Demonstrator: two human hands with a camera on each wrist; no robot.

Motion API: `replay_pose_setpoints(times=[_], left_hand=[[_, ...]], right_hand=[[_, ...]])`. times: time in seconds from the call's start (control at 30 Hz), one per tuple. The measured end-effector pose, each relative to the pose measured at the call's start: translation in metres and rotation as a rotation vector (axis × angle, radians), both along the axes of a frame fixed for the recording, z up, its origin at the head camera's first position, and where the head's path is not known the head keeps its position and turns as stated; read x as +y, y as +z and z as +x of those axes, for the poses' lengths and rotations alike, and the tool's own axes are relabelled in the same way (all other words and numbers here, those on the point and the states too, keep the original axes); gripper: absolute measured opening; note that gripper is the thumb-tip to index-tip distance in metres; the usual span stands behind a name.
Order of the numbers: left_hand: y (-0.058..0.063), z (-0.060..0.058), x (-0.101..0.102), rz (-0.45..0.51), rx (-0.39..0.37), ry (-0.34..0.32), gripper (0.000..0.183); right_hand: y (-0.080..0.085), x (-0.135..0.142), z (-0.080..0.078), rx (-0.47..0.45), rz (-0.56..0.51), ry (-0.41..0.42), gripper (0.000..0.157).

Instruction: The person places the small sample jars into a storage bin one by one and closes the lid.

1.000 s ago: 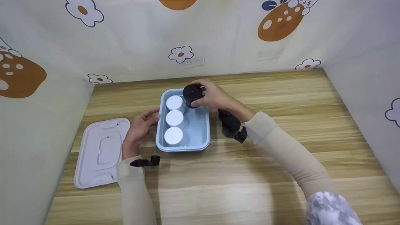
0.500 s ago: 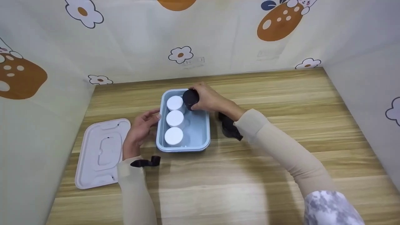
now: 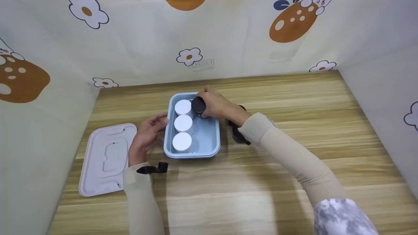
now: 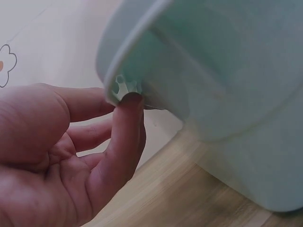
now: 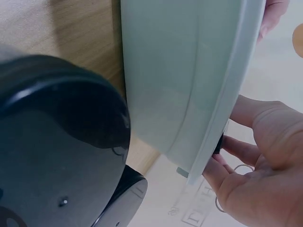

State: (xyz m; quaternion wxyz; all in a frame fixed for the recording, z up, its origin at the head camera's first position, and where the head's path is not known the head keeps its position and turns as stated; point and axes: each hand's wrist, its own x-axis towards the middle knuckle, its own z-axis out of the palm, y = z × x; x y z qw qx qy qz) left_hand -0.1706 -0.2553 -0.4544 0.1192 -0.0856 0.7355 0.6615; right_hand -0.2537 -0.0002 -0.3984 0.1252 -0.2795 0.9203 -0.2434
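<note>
I see my right hand (image 3: 217,106) curled round a black-lidded jar (image 3: 198,105), holding it inside the pale blue tub (image 3: 192,153) at its 1 o'clock corner, just beside the farthest of three white-lidded jars (image 3: 183,123) lined along the tub's 9 o'clock side. My left hand (image 3: 147,135) is relaxed, fingertips touching the tub's rim at 9 o'clock. Another black jar (image 5: 57,146) stands on the worktop (image 3: 294,98) at the tub's 3 o'clock. A pink lid (image 3: 104,160) lies well off at 9 o'clock.
</note>
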Motion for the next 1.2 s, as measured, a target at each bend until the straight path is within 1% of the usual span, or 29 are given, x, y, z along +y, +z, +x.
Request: replay_pose_setpoints(times=[0.1, 0.23, 0.3, 0.47, 0.53, 0.6, 0.7, 0.8, 0.87, 0.93, 1.03, 1.1, 1.2], left_hand=[[0.001, 0.0, 0.0, 0.001, 0.003, -0.004, 0.047], [0.001, 0.0, 0.001, 0.0, -0.013, -0.005, 0.047], [0.001, 0.0, 0.001, 0.004, -0.022, -0.005, 0.047], [0.001, 0.0, 0.003, -0.003, -0.018, -0.012, 0.047], [0.001, 0.0, 0.004, -0.01, -0.018, -0.018, 0.048], [0.002, -0.001, 0.004, -0.023, -0.019, -0.02, 0.048], [0.003, -0.001, 0.004, -0.036, -0.021, -0.02, 0.046], [0.003, -0.002, 0.003, -0.051, -0.004, -0.026, 0.046], [0.003, -0.002, 0.002, -0.05, 0.003, -0.029, 0.047], [0.003, -0.001, 0.002, -0.037, 0.001, -0.029, 0.048], [0.002, 0.0, 0.001, -0.008, -0.015, -0.025, 0.048], [0.002, 0.0, 0.001, 0.001, -0.024, -0.024, 0.048], [0.002, 0.001, -0.001, -0.019, -0.025, -0.017, 0.048]], right_hand=[[-0.001, 0.0, -0.001, 0.002, 0.037, 0.01, 0.066], [-0.004, 0.0, 0.0, 0.003, 0.083, 0.017, 0.064], [-0.005, -0.001, 0.001, 0.031, 0.115, 0.031, 0.06], [-0.007, 0.0, 0.004, 0.142, 0.183, 0.061, 0.053], [-0.007, 0.001, 0.004, 0.155, 0.193, 0.063, 0.053], [-0.006, 0.002, 0.004, 0.143, 0.194, 0.061, 0.054], [-0.003, 0.003, 0.004, 0.093, 0.179, 0.054, 0.059], [0.0, 0.005, 0.003, 0.064, 0.164, 0.049, 0.061], [0.0, 0.006, 0.003, 0.07, 0.156, 0.052, 0.059], [-0.001, 0.007, 0.004, 0.095, 0.151, 0.067, 0.057], [-0.002, 0.008, 0.005, 0.117, 0.139, 0.082, 0.057], [-0.001, 0.009, 0.005, 0.105, 0.131, 0.089, 0.06], [0.002, 0.011, 0.007, 0.058, 0.117, 0.09, 0.063]])
